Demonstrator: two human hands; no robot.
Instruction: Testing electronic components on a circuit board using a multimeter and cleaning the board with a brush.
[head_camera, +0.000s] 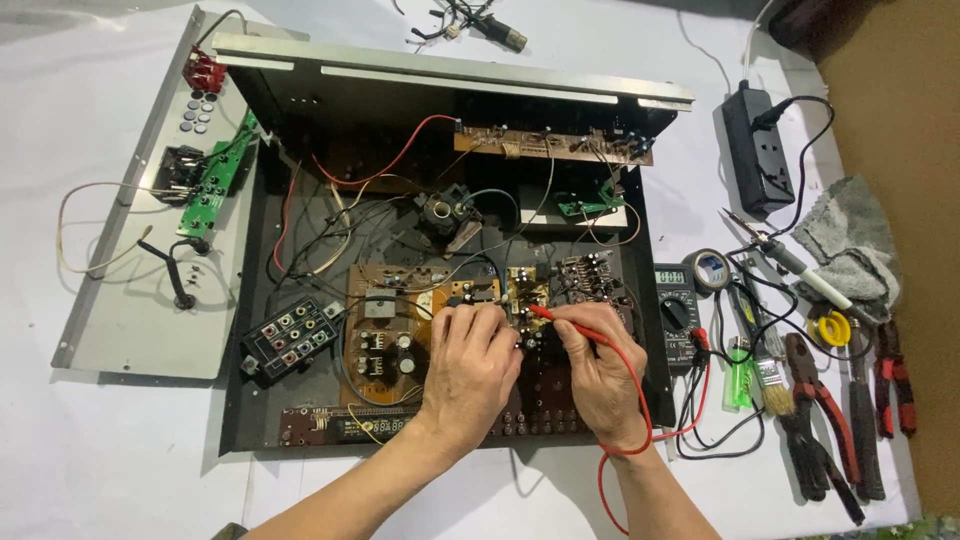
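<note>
A: The worktop (120, 460) is covered in white sheeting, with brown board along the right edge. One opened amplifier chassis (250, 410) lies in the middle, its grey cover panel (130, 330) laid off to the left.

B: How many hands?

A: Two, both the person's own. The right hand (598, 380) is closed round one red probe (548, 314), its tip down on the brown circuit board (380, 300) inside the chassis. The left hand (470, 365) is curled, fingertips on the same board; whether it holds anything I cannot tell.

B: And the meter?

A: One multimeter (677, 305), just right of the chassis, the red lead (640, 420) looping from it under the right wrist.

B: Tools?

A: To the right, one soldering iron (790, 262), one brush (772, 385), one green lighter (738, 378), about three pliers (830, 420), one grey rag (850, 235) and one black power strip (757, 150).
</note>
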